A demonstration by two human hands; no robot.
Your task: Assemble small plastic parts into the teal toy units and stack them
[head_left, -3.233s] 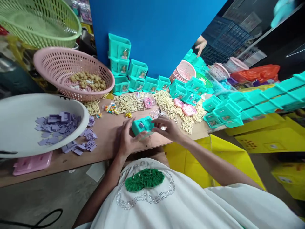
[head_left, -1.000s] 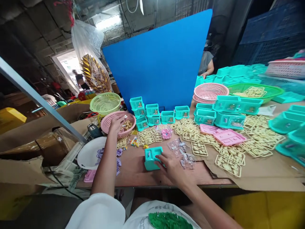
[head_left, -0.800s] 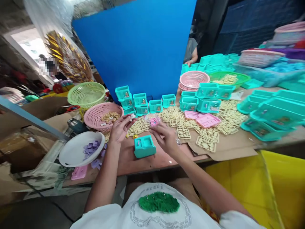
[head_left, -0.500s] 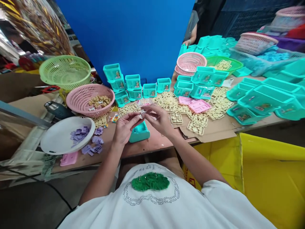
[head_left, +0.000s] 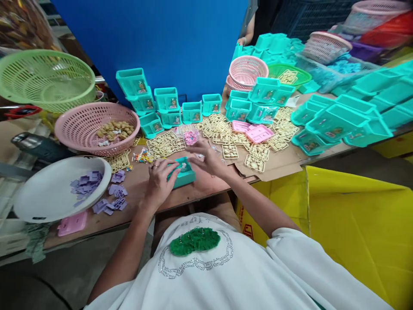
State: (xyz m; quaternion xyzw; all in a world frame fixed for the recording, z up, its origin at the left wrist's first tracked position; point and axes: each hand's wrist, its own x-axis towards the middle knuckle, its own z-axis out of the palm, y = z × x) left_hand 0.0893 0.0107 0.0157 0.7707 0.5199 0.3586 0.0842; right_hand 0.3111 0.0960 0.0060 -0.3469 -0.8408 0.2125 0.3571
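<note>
A turquoise box (head_left: 185,178) stands at the table's front edge, with a small white piece (head_left: 183,166) inside it. My left hand (head_left: 160,177) is at the box's left side, thumb and fingers apart; whether it presses on the rim I cannot tell. Over the box's right side hovers my right hand (head_left: 206,159), fingers spread and holding nothing visible. Just beyond it lies a clear bag of pink pieces (head_left: 191,137). Small colourful bits (head_left: 142,156) are scattered left of my left hand.
Cream part frames (head_left: 164,145) cover the middle, with pink trays (head_left: 259,133) on them. Turquoise boxes (head_left: 192,113) are stacked behind and at right. On the left stand a pink basket (head_left: 72,133) with brown pieces and a white bowl (head_left: 38,189) with purple parts.
Both hands were pinching a small white piece above the box. They have since moved apart, and a white piece now lies in the box. The view has shifted right.
</note>
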